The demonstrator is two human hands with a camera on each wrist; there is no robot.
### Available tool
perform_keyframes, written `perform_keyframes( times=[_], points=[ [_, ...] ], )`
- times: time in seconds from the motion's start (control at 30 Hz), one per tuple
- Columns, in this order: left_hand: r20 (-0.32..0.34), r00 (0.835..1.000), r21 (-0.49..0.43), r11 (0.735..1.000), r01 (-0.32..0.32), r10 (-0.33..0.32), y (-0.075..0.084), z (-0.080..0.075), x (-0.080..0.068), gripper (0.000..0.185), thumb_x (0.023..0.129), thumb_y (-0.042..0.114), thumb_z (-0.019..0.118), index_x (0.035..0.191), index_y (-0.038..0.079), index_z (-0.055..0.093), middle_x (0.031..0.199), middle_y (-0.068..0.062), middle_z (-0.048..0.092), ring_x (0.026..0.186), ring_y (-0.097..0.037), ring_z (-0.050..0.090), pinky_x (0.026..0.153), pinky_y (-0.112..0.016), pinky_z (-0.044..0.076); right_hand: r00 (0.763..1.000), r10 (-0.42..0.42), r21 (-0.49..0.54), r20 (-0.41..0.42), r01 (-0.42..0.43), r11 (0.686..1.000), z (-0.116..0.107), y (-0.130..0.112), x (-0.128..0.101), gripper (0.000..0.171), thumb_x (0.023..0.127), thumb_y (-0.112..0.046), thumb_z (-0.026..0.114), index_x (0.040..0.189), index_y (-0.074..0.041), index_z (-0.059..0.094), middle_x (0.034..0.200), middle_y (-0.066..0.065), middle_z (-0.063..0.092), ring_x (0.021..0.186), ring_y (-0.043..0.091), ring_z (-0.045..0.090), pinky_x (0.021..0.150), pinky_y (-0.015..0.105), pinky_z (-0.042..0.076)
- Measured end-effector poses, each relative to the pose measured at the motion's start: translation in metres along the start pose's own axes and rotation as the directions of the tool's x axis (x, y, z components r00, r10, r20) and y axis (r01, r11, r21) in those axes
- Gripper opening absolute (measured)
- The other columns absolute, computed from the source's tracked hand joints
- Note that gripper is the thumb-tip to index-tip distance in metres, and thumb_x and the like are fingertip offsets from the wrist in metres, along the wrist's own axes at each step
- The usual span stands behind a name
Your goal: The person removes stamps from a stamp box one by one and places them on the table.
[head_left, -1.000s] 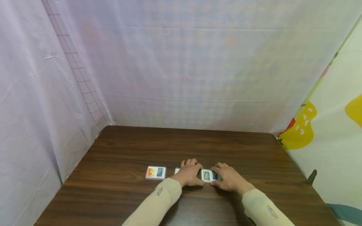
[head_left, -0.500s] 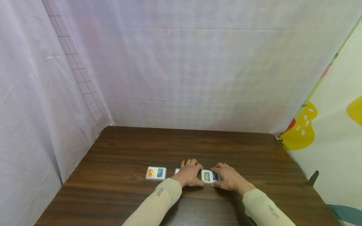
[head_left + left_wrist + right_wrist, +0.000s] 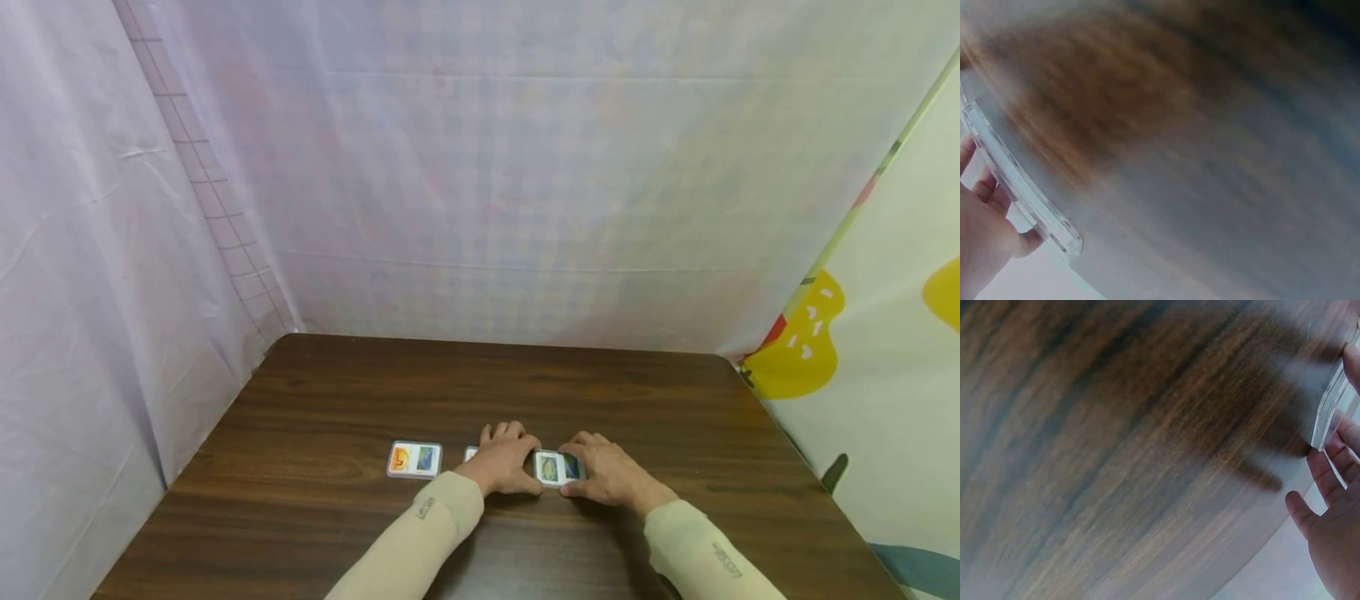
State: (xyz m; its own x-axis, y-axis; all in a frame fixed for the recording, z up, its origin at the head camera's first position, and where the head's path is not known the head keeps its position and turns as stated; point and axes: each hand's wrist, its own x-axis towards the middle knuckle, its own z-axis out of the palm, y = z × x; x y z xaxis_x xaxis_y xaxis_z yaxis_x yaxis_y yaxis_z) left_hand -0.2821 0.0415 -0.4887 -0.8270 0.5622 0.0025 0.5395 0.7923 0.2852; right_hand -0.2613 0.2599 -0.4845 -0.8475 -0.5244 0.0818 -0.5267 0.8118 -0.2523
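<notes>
Evidently the work is partway: three picture cards lie in a row on the dark wooden desk. Both hands meet at the right-hand card, the left hand touching its left edge and the right hand pinching its right edge, fingers curled round it. A middle card peeks out from under the left hand (mostly hidden). The orange-and-blue card rests apart, further left, seemingly already placed. Settling the held card appears to remain.
</notes>
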Motion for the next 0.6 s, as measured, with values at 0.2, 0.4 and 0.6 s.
perform_keyframes(
  times=[0.2, 0.4, 0.6],
  points=[
    [-0.003, 1.0, -0.017, 1.0, 0.009, -0.009, 0.0005, 0.001, 0.0011, 0.057, 0.074, 0.045, 0.081, 0.122, 0.022, 0.063, 0.118, 0.0, 0.05, 0.12, -0.023, 0.044, 0.109, -0.058, 0.027, 1.0, 0.004, 0.002, 0.018, -0.004, 1.0, -0.0013, -0.0006, 0.0005, 0.059, 0.081, -0.039, 0.08, 0.123, -0.002, 0.063, 0.116, 0.011, 0.059, 0.099, 0.027, 0.055, 0.082, 0.05, 0.047],
    [-0.003, 1.0, -0.014, 1.0, 0.015, -0.016, 0.0014, 0.0001, 0.0007, 0.057, 0.073, 0.045, 0.082, 0.122, 0.022, 0.063, 0.119, -0.001, 0.05, 0.121, -0.024, 0.044, 0.109, -0.058, 0.026, 1.0, 0.009, -0.002, 0.03, -0.009, 1.0, -0.0021, -0.0011, 0.0007, 0.058, 0.082, -0.04, 0.079, 0.124, -0.002, 0.062, 0.118, 0.012, 0.059, 0.101, 0.028, 0.055, 0.083, 0.052, 0.046],
    [-0.004, 1.0, -0.019, 1.0, 0.017, -0.017, 0.0011, 0.001, 0.0016, 0.058, 0.072, 0.045, 0.083, 0.121, 0.021, 0.063, 0.12, -0.002, 0.05, 0.121, -0.025, 0.044, 0.108, -0.059, 0.027, 1.0, 0.008, 0.0, 0.026, -0.008, 1.0, -0.0016, -0.0004, 0.0008, 0.058, 0.083, -0.039, 0.079, 0.124, -0.001, 0.062, 0.118, 0.012, 0.059, 0.103, 0.028, 0.055, 0.084, 0.051, 0.047]
  ],
)
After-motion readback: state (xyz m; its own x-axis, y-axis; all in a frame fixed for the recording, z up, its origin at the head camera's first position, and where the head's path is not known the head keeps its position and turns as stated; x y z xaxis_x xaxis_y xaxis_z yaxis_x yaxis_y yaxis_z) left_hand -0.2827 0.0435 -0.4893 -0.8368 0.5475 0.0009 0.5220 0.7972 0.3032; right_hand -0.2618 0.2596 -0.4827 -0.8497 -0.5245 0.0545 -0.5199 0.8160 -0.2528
